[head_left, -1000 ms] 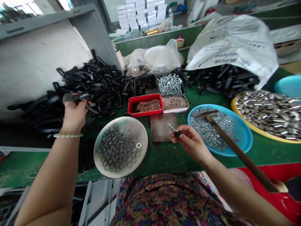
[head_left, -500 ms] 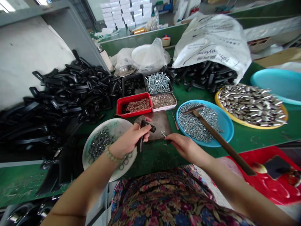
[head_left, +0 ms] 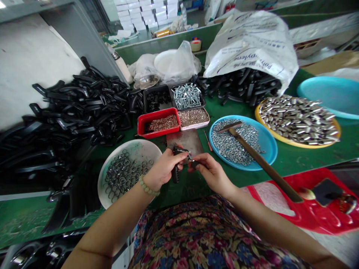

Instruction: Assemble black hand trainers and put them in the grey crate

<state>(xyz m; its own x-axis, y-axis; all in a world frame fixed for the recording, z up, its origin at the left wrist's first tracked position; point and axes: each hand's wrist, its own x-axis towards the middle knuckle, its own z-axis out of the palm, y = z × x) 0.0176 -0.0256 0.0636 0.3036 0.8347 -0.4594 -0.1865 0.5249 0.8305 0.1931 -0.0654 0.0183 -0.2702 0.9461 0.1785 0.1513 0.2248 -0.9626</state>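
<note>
The hands have closed together since the earlier view, when they were apart. The left hand now sits over the inner rim of the white plate, and the right hand has moved in from about 3 o'clock to meet it. The left fingers wrap clamped around a black plastic handle, whose lower end sticks out below the fist at about 6 o'clock. The right thumb and forefinger pinch a small silver fitting and hold it against the top end of the handle. The fingers hide most of the handle, and the fitting is small and partly covered, so I cannot tell if it is seated in the handle or only touching it.

A beaded bracelet circles the left wrist. The white plate holds dark metal rings at about 8 o'clock from the hands. A brown metal pad lies at 12 o'clock, partly behind the hands. At about 3 o'clock, a wooden-handled hammer lies across a blue basin of washers. Black handles are heaped at about 10 o'clock.
</note>
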